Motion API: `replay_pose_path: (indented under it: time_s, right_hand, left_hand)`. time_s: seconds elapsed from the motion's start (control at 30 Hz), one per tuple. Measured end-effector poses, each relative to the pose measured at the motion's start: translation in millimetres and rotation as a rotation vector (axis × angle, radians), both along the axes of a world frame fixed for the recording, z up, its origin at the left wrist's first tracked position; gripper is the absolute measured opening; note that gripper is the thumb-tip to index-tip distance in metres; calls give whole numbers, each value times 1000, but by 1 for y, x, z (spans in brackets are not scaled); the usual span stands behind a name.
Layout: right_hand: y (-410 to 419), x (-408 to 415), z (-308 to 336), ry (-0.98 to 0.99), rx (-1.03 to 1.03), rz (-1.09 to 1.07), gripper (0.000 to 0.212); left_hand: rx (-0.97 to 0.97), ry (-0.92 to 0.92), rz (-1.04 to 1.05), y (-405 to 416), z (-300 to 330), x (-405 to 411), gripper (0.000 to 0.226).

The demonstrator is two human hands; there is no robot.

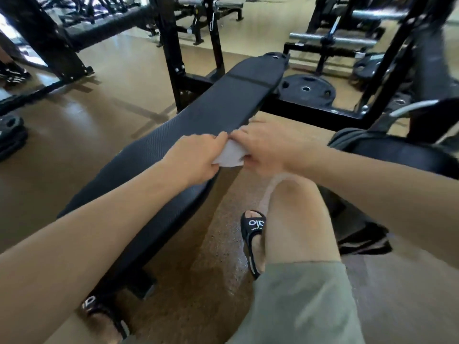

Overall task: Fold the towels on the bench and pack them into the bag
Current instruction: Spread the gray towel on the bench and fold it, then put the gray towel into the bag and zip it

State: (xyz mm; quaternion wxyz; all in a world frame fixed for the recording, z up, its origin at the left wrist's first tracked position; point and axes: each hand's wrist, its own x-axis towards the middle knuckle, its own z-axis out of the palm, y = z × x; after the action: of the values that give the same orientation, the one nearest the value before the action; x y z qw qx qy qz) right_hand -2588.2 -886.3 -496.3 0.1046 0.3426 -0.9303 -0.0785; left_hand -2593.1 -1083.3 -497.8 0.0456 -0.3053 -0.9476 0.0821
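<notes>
towel (229, 155): white | bench (198, 125): black (finely textured) | floor (104, 100): tan

Most of the white towel (229, 155) is hidden inside the grip of the left hand (196, 157) and the right hand (263, 147); its folds cannot be told. Right of the grip, the dark bag (397, 155) is blurred and cut by the edge.
</notes>
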Motion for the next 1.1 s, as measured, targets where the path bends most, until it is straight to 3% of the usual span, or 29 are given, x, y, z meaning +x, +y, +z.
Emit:
replay_pose_path:
  time_s: [0.13,0.3,0.5,0.7,0.9,1.0,1.1]
  right_hand:
    - [62,18,37,36,19,-231,36]
    - [141,47,50,-19,-23,-456,29]
    - [209,87,19,-170,-127,-616,34]
    - [238,93,-20,-214,-159,-692,18]
    - [259,97,-43,-183,-152,-715,23]
    - [266,101,-52,-206,-148,-681,27]
    - [269,103,-58,-237,-85,-673,38]
  left_hand:
    - [109,4,-184,73,39,-22,35]
    - [89,-2,-377,159,57,-19,34]
    - [3,-22,-523,227,24,-3,38]
    - [78,138,-561,256,-41,7,45]
    - [39,299,-629,289,-67,11,65]
    - [70,308,-657,301,-74,7,41]
    - [106,287,-718,302,-80,0,32]
